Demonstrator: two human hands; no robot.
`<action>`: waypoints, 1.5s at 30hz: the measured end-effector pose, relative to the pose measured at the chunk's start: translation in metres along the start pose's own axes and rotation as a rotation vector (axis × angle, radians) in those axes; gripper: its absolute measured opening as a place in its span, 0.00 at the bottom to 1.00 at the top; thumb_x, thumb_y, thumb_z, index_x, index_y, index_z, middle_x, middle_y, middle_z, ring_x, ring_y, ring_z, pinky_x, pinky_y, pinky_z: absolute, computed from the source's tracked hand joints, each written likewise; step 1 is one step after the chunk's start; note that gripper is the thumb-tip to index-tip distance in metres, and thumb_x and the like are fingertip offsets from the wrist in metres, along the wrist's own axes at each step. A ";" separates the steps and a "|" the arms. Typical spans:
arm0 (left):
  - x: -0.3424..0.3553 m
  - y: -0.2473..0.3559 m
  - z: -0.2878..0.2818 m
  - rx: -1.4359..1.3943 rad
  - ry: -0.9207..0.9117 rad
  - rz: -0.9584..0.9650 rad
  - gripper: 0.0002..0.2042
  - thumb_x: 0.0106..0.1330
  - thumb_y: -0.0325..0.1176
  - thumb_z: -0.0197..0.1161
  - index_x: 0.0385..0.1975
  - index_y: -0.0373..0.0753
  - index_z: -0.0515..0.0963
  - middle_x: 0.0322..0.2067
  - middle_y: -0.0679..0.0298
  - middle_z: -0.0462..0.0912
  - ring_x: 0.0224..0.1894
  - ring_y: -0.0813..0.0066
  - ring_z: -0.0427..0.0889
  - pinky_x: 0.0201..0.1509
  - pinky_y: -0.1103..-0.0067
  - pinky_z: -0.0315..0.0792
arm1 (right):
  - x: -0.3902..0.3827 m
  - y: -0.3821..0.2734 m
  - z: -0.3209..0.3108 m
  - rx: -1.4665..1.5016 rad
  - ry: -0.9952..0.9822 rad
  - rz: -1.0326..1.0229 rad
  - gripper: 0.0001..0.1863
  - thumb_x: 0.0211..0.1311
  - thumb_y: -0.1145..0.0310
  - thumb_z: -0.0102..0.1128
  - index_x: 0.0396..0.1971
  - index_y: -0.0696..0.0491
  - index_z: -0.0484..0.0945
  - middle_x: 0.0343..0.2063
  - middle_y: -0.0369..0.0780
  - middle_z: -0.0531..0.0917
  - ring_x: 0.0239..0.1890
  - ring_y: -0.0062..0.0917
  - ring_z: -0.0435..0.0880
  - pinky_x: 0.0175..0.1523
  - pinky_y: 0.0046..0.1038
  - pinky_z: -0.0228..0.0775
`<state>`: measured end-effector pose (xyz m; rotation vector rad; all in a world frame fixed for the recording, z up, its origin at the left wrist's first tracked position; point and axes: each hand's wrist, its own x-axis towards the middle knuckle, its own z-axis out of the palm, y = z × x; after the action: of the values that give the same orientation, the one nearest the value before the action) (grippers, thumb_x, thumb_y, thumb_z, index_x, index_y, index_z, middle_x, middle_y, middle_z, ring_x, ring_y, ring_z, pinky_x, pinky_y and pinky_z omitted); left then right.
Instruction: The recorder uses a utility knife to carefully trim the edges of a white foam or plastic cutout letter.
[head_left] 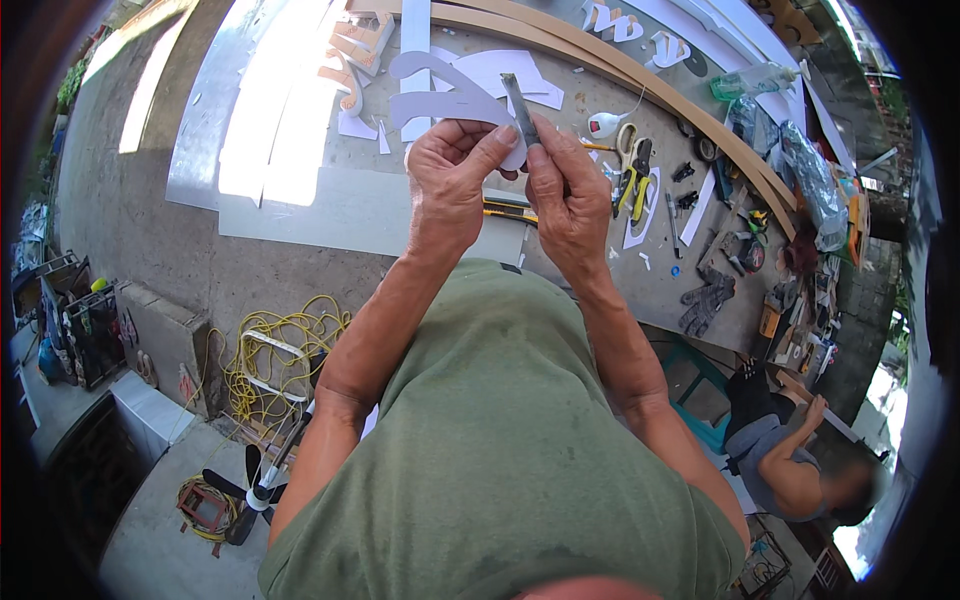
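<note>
Outdoors, a long grey workbench (330, 205) runs under bright sun, strewn with white cut-out sheets, with a curved strip of pale wood (640, 80) arcing along its far right side. Far below on the left lies a coil of yellow cable (285, 350); at lower right another person (800, 465) sits. Right of the hands rest yellow-handled scissors (632, 165). Above the bench's middle, the left hand (450, 185) pinches a curved white cut-out piece (450, 100) between thumb and fingers. The right hand (568, 195) is clenched around a slim grey knife-like tool (518, 105), touching the piece's edge.
</note>
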<state>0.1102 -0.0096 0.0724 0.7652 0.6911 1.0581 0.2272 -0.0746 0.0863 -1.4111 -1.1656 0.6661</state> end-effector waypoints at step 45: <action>0.005 -0.004 -0.013 -0.088 -0.057 -0.110 0.08 0.68 0.30 0.64 0.40 0.32 0.79 0.33 0.65 0.84 0.32 0.83 0.80 0.37 0.83 0.76 | -0.021 0.020 0.003 0.135 0.136 0.006 0.18 0.67 0.77 0.55 0.57 0.57 0.77 0.27 0.38 0.75 0.24 0.20 0.72 0.28 0.23 0.65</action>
<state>0.1031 -0.0032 0.0612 0.6718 0.6267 0.9571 0.2224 -0.0900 0.0622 -1.3254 -0.9921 0.6304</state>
